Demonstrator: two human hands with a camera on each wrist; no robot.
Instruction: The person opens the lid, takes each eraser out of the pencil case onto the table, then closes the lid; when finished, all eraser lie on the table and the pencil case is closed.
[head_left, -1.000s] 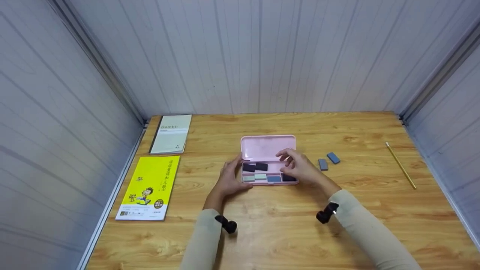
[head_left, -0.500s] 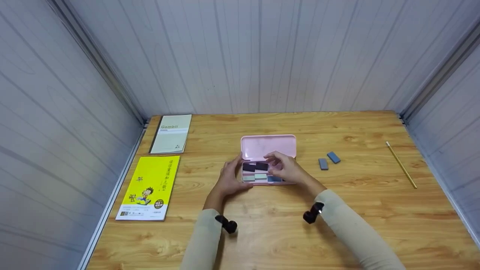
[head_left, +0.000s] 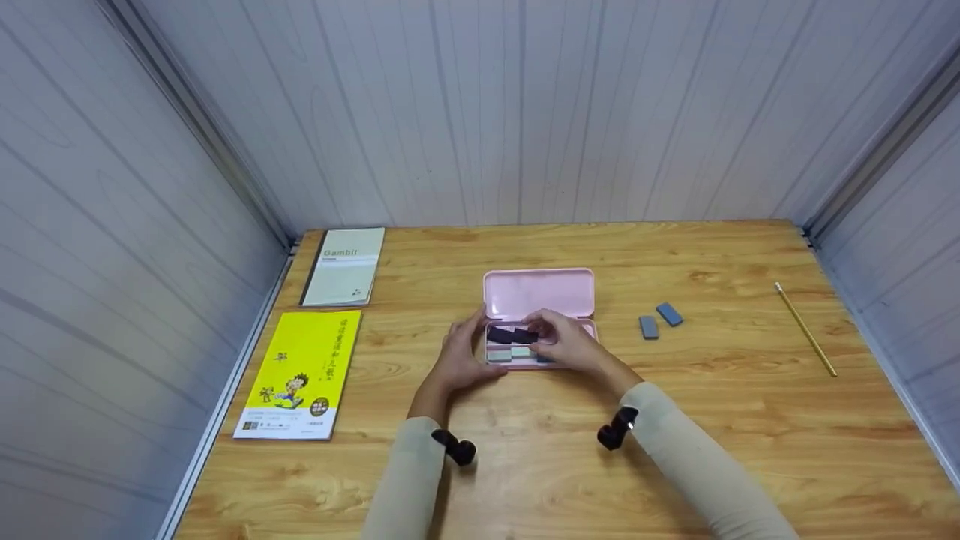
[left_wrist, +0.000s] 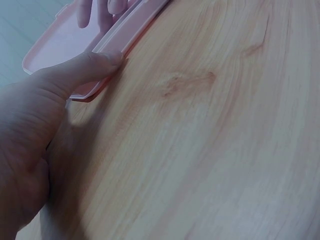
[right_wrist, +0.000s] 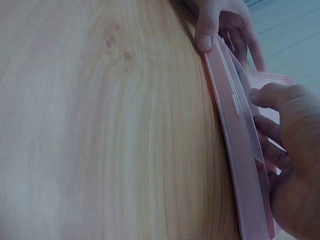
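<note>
A pink pencil case (head_left: 538, 293) lies with its lid back on the table. My left hand (head_left: 459, 355) grips its left end, the thumb along the front edge, as the left wrist view also shows. My right hand (head_left: 571, 343) reaches into the case from the right, thumb and bent fingers at the right end of a black eraser-like block (head_left: 525, 336). Another black block (head_left: 499, 335) lies beside it in the back compartment. Pale green blocks (head_left: 520, 351) sit in the front compartment. The right hand hides the case's right part.
Two blue-grey blocks, one of them nearer the case (head_left: 649, 327), lie on the table to its right. Farther right is a gold pencil (head_left: 806, 330). On the left are a yellow book (head_left: 300, 367) and a grey notebook (head_left: 343, 267). Panel walls border the table.
My right hand has moved left over the case, from its right end to the black blocks, and its fingers have drawn in there. The left hand keeps its place on the case.
</note>
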